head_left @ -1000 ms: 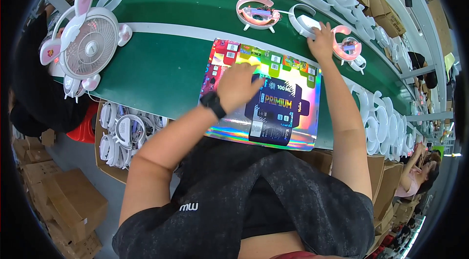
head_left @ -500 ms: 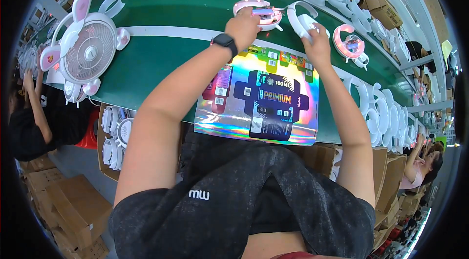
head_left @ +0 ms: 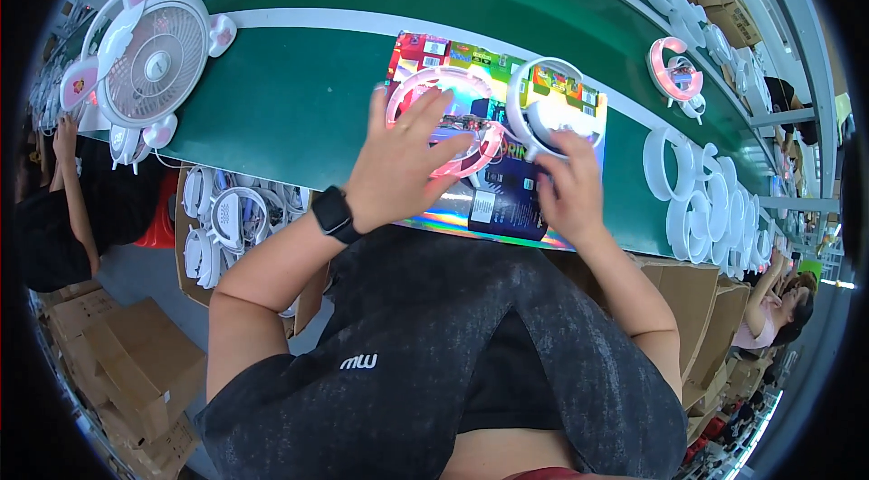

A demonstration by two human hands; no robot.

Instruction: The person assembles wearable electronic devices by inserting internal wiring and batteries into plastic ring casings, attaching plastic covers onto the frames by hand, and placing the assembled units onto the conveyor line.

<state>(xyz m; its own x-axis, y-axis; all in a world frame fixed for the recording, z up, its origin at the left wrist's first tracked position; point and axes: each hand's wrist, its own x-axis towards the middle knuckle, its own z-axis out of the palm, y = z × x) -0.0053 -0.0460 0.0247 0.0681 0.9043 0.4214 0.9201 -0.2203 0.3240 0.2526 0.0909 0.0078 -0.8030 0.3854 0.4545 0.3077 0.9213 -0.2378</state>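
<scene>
The left hand [head_left: 398,163], fingers spread, presses the pink plastic ring [head_left: 444,123]; the right hand [head_left: 568,190] pinches the white plastic ring [head_left: 552,109]. Keep both flat on the shiny colourful box [head_left: 493,199] near the green belt [head_left: 299,109] front edge.

the flat box [head_left: 493,199] under both hands is glossy card with a rainbow, holographic sheen. the pink ring [head_left: 434,86] and white ring [head_left: 543,73] on it look like smooth moulded plastic — faintly shiny. the green belt [head_left: 299,109] is matt; the cartons [head_left: 136,362] are plain brown cardboard.
</scene>
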